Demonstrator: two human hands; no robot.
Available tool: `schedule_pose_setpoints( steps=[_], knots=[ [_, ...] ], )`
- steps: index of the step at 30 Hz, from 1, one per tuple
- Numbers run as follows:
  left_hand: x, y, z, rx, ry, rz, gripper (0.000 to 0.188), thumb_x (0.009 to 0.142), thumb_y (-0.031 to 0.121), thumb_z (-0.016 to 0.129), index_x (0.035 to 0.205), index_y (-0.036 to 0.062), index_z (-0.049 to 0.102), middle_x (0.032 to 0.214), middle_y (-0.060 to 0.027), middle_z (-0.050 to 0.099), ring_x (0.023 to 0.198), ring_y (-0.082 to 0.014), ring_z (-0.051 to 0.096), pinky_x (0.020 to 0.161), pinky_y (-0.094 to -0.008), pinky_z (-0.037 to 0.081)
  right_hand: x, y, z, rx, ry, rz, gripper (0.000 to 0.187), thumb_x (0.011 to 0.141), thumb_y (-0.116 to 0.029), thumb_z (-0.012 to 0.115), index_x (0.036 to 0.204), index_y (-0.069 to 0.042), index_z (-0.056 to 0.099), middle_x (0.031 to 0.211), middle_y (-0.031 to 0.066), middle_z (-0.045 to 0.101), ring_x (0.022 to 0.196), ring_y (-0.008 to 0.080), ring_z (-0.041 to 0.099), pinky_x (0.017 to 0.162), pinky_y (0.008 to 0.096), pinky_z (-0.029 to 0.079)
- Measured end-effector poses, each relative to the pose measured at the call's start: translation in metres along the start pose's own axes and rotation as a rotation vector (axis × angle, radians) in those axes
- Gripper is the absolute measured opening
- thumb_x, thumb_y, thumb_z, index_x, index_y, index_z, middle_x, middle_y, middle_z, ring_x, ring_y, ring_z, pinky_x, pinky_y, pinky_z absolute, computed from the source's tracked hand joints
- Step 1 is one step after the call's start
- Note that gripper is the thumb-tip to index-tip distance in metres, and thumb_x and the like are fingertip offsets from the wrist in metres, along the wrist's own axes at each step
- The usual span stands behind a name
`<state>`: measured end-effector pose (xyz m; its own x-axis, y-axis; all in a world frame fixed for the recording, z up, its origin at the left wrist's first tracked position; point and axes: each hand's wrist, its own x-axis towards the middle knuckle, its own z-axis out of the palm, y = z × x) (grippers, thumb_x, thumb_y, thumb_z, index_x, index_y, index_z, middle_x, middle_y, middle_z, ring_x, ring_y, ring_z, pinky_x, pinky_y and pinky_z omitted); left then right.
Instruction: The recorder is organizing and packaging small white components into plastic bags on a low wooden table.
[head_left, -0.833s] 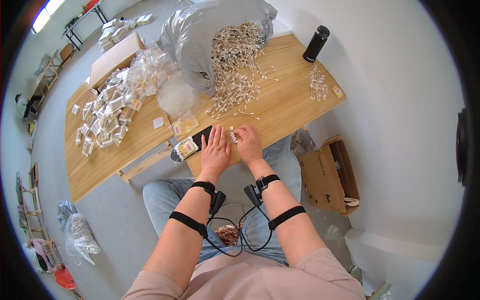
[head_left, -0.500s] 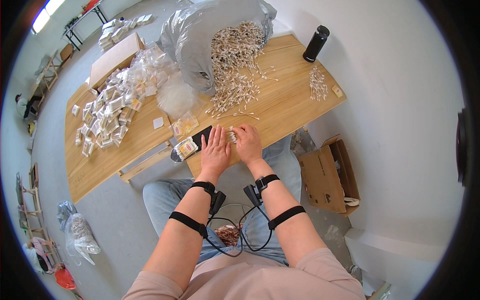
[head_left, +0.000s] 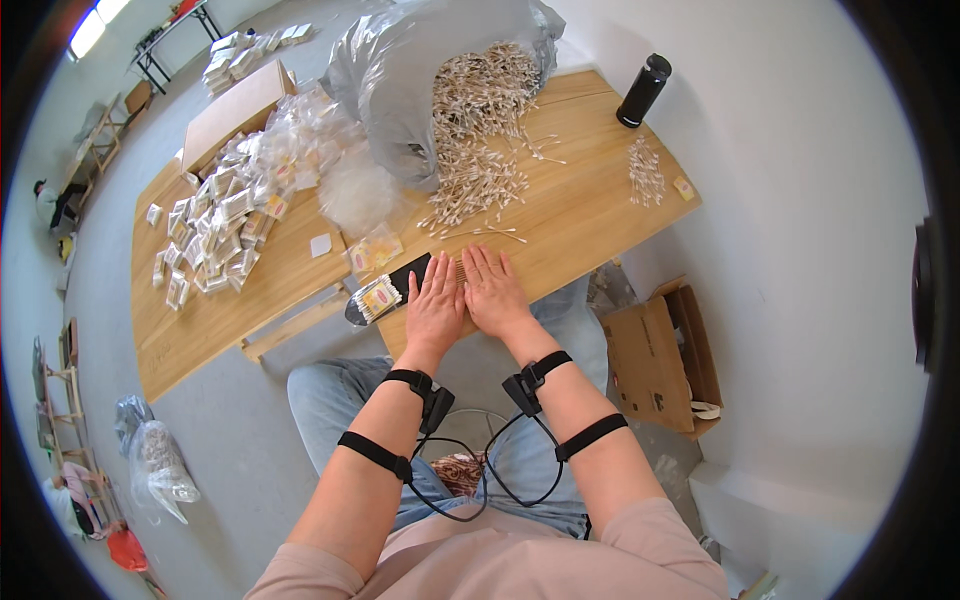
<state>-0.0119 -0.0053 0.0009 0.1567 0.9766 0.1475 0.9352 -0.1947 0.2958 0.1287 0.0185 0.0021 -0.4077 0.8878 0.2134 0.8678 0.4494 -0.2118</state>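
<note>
Position of work: a small group of cotton swabs [head_left: 460, 272] lies on the tabletop [head_left: 570, 215], in the narrow gap between the left hand [head_left: 435, 308] and the right hand [head_left: 496, 298]. Relative to the left grip, the group is to the right; relative to the right grip, to the left. Both hands are just beside it, neither clearly nearer.

Orientation: the visible sticks appear to run roughly away from the body, in line with the extended fingers. Only a narrow strip shows, so the exact axis cannot be confirmed.

Grip state: both hands are flat, palms down, fingers straight and close together. No clasped item is visible; the area beneath the palms is hidden.

Appearance: the sticks are thin and brown. The ends of this group are mostly covered.

Adjacent items: a black strip [head_left: 410, 273] emerges left of the left hand; a clear packet of white-tipped swabs [head_left: 378, 298] with a yellow label lies at its far left end. A loose swab heap [head_left: 478, 185] lies beyond the hands.
</note>
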Motion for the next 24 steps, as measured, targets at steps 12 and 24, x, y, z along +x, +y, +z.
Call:
schedule_pose_setpoints(
  steps=[12, 24],
  knots=[
    [-0.01, -0.02, -0.007, -0.386, 0.259, 0.026, 0.047, 0.097, 0.021, 0.049, 0.141, 0.0042, 0.045, 0.149, -0.0143, 0.041, 0.141, -0.0281, 0.034, 0.115, -0.0463, 0.024, 0.004, -0.005, -0.004, 0.02, -0.058, -0.022, 0.061, 0.094, -0.03, 0.049, 0.145, 0.0, 0.036, 0.152, 0.0174, 0.034, 0.143, 0.031, 0.029, 0.117, 0.0502, 0.02],
    [-0.042, -0.112, -0.021, -0.236, 0.529, -0.355, 0.027, 0.096, 0.013, 0.052, 0.119, 0.0007, 0.055, 0.124, -0.0171, 0.056, 0.118, -0.0356, 0.051, 0.102, -0.0431, 0.04, 0.026, -0.02, -0.007, -0.025, -0.068, -0.062, 0.061, 0.096, -0.032, 0.048, 0.147, -0.001, 0.034, 0.153, 0.0148, 0.035, 0.142, 0.0283, 0.031, 0.116, 0.0512, 0.02]
  ],
)
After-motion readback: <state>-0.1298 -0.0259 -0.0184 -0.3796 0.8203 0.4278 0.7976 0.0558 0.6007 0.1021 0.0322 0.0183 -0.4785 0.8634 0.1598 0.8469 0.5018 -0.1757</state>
